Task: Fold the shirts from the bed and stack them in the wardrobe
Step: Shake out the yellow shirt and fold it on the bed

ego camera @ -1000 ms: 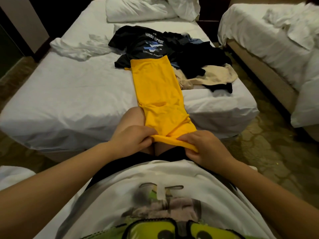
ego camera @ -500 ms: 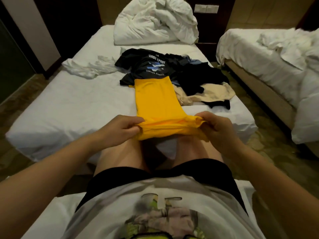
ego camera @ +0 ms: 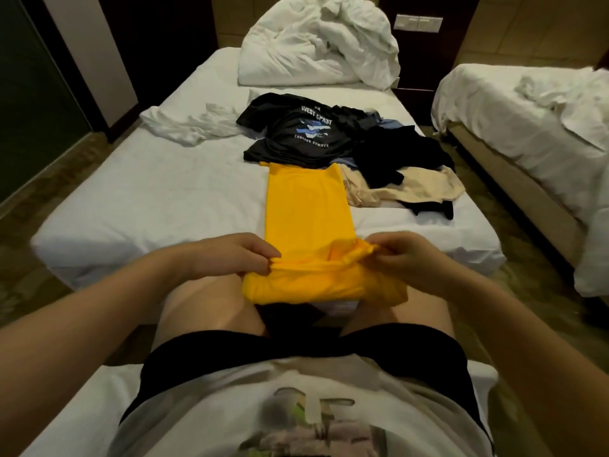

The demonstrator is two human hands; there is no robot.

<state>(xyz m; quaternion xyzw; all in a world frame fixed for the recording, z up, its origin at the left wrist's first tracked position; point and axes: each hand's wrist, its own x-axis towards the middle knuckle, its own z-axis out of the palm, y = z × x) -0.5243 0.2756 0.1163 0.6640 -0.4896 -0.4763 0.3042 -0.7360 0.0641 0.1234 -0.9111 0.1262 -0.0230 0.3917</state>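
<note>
Lifting off the lap, the near hem of the shirt [ego camera: 306,206] has been raised to the edge of the bed [ego camera: 148,199] within the last second. The crosswise fold is therefore judged begun, and the wardrobe step is not yet reached. At 9 o'clock of the hem, the left hand [ego camera: 240,258] is pinched on the bunched cloth. The shirt, a long narrow yellow strip of thin, smooth fabric, is laid out toward 12 o'clock. At 3 o'clock, the right hand [ego camera: 405,258] is pinched on the rumpled corner. A crumpled heap [ego camera: 389,153] of black and beige shirts is left at 1 o'clock.
</note>
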